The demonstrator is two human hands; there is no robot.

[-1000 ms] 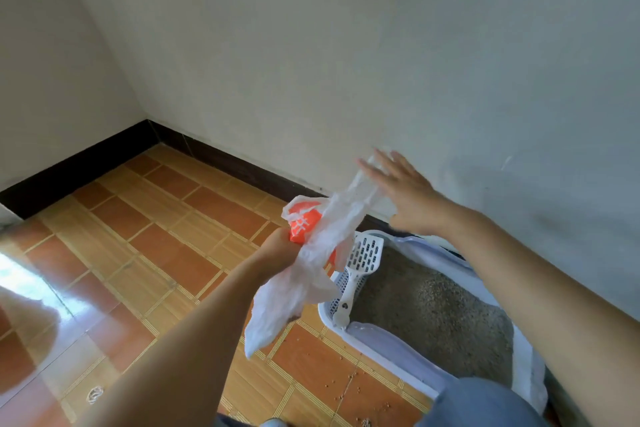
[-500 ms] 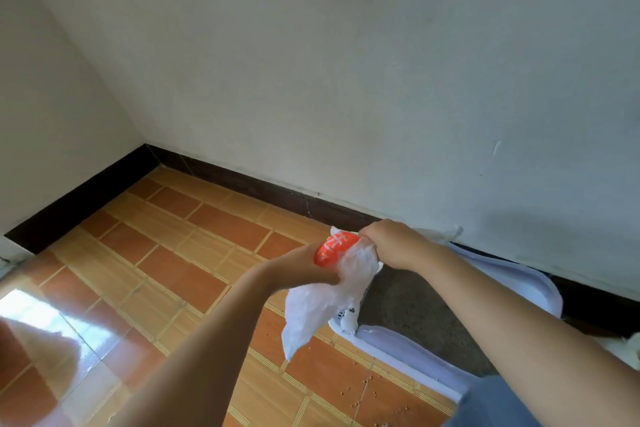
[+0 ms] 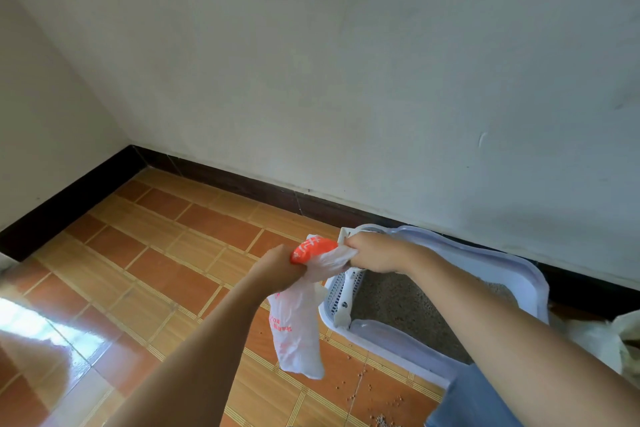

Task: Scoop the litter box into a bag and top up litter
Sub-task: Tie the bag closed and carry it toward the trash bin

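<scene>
Both fists bunch the plastic bag (image 3: 298, 329)!
Left hand (image 3: 277, 262) and right hand (image 3: 372, 251) curl their fingers tight round its crinkly, filmy top. It hangs limp below the left fingers, with the slotted scoop (image 3: 343, 291) and the smooth-rimmed litter box (image 3: 485, 263) beneath the right.

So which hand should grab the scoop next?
Probably the right hand: it is just above the scoop in the litter box. Both hands grip the bag, but the left hand is out over the floor and could hold the bag alone.
</scene>
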